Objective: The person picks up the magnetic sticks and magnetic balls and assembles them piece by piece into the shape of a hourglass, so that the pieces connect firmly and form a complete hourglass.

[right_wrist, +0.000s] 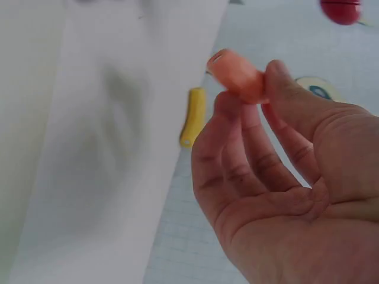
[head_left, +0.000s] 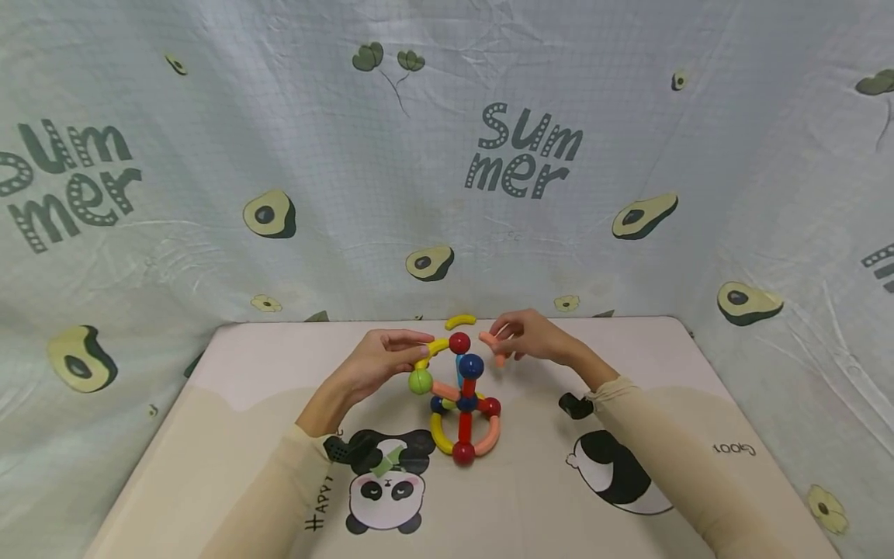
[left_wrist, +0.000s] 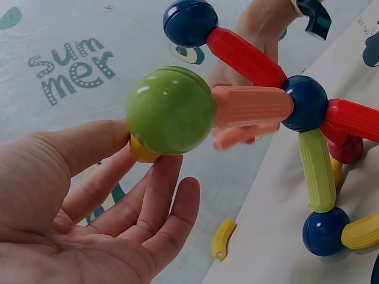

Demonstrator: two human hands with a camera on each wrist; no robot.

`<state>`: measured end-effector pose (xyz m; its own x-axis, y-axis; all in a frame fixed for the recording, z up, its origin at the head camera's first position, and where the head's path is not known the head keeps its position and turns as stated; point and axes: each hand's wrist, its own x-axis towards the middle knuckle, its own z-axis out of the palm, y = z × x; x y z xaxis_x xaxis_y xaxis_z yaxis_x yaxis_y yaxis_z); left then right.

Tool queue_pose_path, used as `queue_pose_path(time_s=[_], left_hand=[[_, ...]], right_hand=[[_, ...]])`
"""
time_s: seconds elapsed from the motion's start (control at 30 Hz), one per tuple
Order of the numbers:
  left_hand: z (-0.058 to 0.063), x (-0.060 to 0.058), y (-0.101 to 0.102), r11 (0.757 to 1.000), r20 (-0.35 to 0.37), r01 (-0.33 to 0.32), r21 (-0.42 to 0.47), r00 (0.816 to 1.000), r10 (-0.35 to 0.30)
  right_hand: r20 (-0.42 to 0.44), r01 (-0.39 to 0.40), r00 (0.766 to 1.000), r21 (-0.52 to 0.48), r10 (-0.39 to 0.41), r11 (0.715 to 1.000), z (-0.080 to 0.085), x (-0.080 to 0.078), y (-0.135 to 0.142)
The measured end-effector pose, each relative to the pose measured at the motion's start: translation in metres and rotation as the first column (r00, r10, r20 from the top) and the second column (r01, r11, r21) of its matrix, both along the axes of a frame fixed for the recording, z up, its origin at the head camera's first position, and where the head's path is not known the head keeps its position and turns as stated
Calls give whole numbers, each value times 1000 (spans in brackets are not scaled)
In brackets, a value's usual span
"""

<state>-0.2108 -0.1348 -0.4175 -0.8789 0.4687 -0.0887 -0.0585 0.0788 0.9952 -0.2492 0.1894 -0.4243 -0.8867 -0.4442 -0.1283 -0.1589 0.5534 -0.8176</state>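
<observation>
A magnetic ball-and-rod structure stands on the table, with a red ball (head_left: pixel 463 453) at its front foot and a dark blue ball (head_left: pixel 471 366) on its upright red rod. On its left side, my left hand (head_left: pixel 377 362) pinches a curved yellow rod (head_left: pixel 438 346) between thumb and fingers. This rod runs from a green ball (left_wrist: pixel 170 111) up to a red ball (head_left: pixel 459 343). To the right of that red ball, my right hand (head_left: pixel 536 337) pinches a curved salmon rod (right_wrist: pixel 238 76) by thumb and fingertips. Fingers hide the middle of the salmon rod in the head view.
A loose curved yellow rod (head_left: pixel 461 321) lies at the table's back edge, just behind the structure. The tabletop (head_left: pixel 531 497) carries printed pandas. Behind it hangs a pale curtain (head_left: pixel 335 171) with avocado prints.
</observation>
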Motion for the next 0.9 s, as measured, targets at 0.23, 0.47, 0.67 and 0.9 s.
queue_pose_path(time_s=[0.23,0.47,0.67,0.9], left_hand=[[3,0,0,1000,12,2,3,1000,-2],[2,0,0,1000,13,-4,-4,1000,4],[1,-1,0,1000,14,-10,-6,1000,10],[1,-1,1,1000,17,-16,0,1000,16]], right_hand=[[121,12,993,-131,4,991,17,17,6],[208,28,978,-209,16,978,35,31,2],[259,47,966,-230,14,972,41,34,0],[314,53,949,-210,16,976,42,29,-3]])
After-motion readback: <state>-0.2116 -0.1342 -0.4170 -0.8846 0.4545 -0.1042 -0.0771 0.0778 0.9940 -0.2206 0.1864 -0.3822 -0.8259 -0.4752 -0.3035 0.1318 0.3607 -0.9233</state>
